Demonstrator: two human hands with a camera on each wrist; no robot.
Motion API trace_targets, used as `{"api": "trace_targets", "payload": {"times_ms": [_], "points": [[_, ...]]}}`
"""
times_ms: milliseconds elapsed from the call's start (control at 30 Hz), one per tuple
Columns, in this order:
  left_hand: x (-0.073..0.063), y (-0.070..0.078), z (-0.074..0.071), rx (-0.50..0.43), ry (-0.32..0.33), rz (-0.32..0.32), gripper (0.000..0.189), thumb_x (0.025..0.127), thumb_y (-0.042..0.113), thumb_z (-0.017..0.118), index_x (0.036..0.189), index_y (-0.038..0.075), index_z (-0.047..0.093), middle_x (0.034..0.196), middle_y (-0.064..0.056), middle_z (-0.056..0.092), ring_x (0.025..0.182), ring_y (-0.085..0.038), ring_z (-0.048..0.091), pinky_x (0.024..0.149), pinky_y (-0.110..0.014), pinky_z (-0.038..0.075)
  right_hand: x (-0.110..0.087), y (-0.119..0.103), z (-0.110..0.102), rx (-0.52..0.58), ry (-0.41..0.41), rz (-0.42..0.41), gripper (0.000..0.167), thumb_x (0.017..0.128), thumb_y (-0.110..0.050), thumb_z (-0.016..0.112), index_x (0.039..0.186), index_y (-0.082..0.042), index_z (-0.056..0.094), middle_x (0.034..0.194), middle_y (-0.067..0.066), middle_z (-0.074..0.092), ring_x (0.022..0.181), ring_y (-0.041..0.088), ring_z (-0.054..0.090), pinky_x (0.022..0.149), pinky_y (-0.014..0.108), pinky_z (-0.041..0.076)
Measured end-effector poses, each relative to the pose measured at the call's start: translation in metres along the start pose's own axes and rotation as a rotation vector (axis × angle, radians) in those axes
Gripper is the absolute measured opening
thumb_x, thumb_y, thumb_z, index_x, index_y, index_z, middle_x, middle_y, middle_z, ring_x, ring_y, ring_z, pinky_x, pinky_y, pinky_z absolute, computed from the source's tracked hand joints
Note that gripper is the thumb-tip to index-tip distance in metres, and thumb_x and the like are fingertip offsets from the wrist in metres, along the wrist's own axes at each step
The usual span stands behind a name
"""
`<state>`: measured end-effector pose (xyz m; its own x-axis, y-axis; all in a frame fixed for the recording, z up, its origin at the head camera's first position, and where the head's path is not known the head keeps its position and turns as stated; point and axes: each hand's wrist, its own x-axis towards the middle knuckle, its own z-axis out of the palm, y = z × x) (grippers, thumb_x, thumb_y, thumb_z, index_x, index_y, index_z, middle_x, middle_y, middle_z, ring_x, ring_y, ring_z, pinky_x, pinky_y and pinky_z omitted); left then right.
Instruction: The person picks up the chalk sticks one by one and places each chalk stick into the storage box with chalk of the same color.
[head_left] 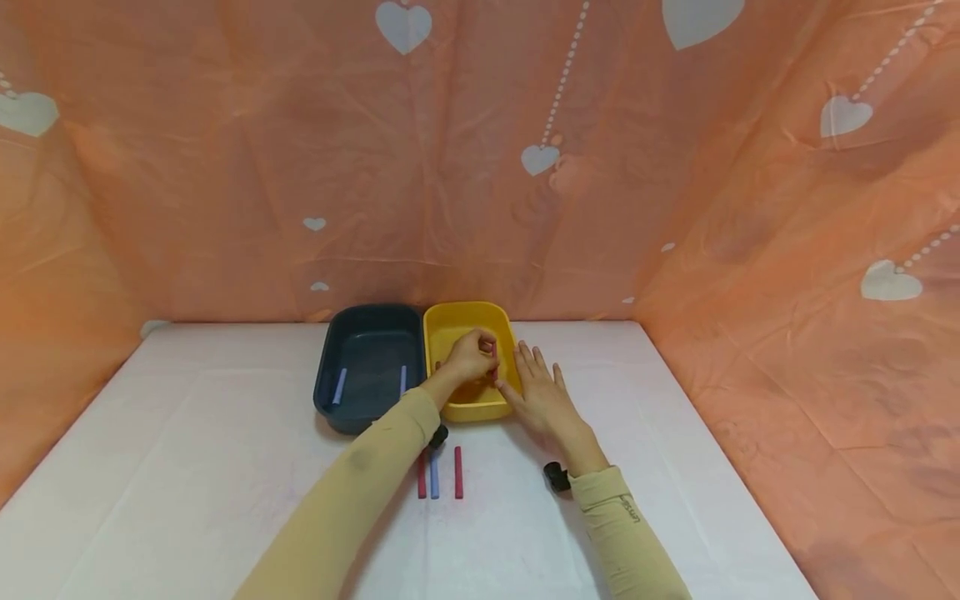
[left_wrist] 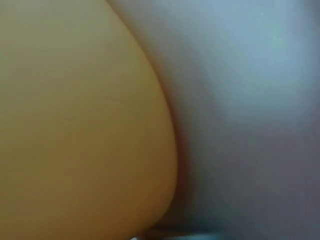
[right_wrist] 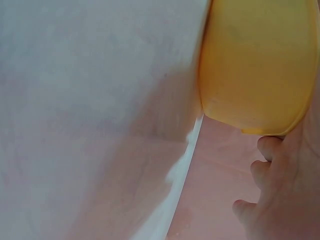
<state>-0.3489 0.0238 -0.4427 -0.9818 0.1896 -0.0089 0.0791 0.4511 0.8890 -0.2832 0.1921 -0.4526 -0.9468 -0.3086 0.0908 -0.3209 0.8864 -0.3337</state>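
Over the yellow tray [head_left: 472,411], my left hand [head_left: 468,357] pinches a red chalk stick [head_left: 495,358], held nearly upright in the head view. My right hand [head_left: 543,398] has its fingers spread along the tray's right side, the thumb near the red stick. In the right wrist view, fingers of the right hand [right_wrist: 280,175] lie right at the rim of the yellow tray [right_wrist: 257,65]. The left forearm and hand hide part of the tray's inside. Only a blurred yellowish surface and a pale area show in the left wrist view.
A dark blue tray [head_left: 367,312] adjoins the yellow one on the left, with blue chalk sticks [head_left: 340,387] in it. In front on the white table lie a red stick [head_left: 458,472], another red stick [head_left: 422,479] and a blue stick [head_left: 434,479]. An orange curtain [head_left: 480,208] stands behind.
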Motion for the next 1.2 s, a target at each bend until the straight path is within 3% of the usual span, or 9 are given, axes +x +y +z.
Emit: {"api": "trace_targets", "payload": {"times_ms": [233,500,633,833,967,1200], "points": [[0.0017,-0.0023,0.0007,0.062,-0.003,-0.009,0.044,0.089,0.001,0.075,0.130,-0.002,0.059,0.121,-0.019,0.067,0.109,-0.030,0.063,0.101,-0.039,0.050,-0.0003,-0.0012,0.0000,-0.001,-0.008,0.015,0.077,0.110,-0.052,0.037,0.165,-0.002,0.016,0.174,0.012,0.009,0.160,0.034,0.005,0.124,0.063,0.007],[0.0069,-0.0065,0.0019,0.114,-0.004,-0.033,0.044,0.090,0.003,0.076,0.130,-0.002,0.060,0.118,-0.017,0.068,0.107,-0.028,0.064,0.104,-0.040,0.049,0.0010,-0.0013,0.0007,0.005,-0.006,0.024,0.077,0.110,-0.053,0.037,0.165,-0.003,0.016,0.174,0.011,0.009,0.160,0.034,0.005,0.125,0.063,0.006],[0.0072,-0.0075,0.0007,0.168,-0.007,-0.073,0.041,0.091,0.010,0.077,0.128,0.000,0.062,0.113,-0.012,0.069,0.107,-0.025,0.063,0.114,-0.054,0.034,0.0012,-0.0008,0.0021,0.007,-0.005,0.029,0.078,0.110,-0.053,0.037,0.165,-0.003,0.016,0.174,0.011,0.008,0.160,0.033,0.004,0.125,0.062,0.005],[0.0070,-0.0086,-0.0007,0.231,-0.034,-0.125,0.029,0.092,0.016,0.076,0.116,0.003,0.066,0.096,-0.004,0.069,0.103,-0.022,0.060,0.113,-0.069,0.019,0.0013,-0.0007,0.0028,0.010,-0.006,0.020,0.078,0.110,-0.054,0.037,0.165,-0.003,0.015,0.174,0.011,0.008,0.160,0.032,0.004,0.125,0.062,0.004],[0.0074,-0.0091,-0.0005,0.235,-0.049,-0.122,0.031,0.093,0.016,0.076,0.119,0.003,0.066,0.094,-0.003,0.069,0.104,-0.022,0.060,0.114,-0.068,0.019,0.0010,-0.0009,0.0022,0.000,0.001,0.012,0.078,0.110,-0.053,0.037,0.165,-0.002,0.016,0.174,0.011,0.009,0.160,0.033,0.005,0.125,0.062,0.006],[0.0071,-0.0078,-0.0013,0.241,-0.039,-0.069,0.035,0.091,0.014,0.075,0.121,-0.002,0.065,0.091,-0.004,0.068,0.100,-0.022,0.062,0.110,-0.060,0.030,0.0002,-0.0010,0.0015,0.001,0.004,0.015,0.077,0.110,-0.051,0.039,0.165,-0.001,0.016,0.174,0.012,0.010,0.160,0.034,0.006,0.125,0.063,0.006]]}}
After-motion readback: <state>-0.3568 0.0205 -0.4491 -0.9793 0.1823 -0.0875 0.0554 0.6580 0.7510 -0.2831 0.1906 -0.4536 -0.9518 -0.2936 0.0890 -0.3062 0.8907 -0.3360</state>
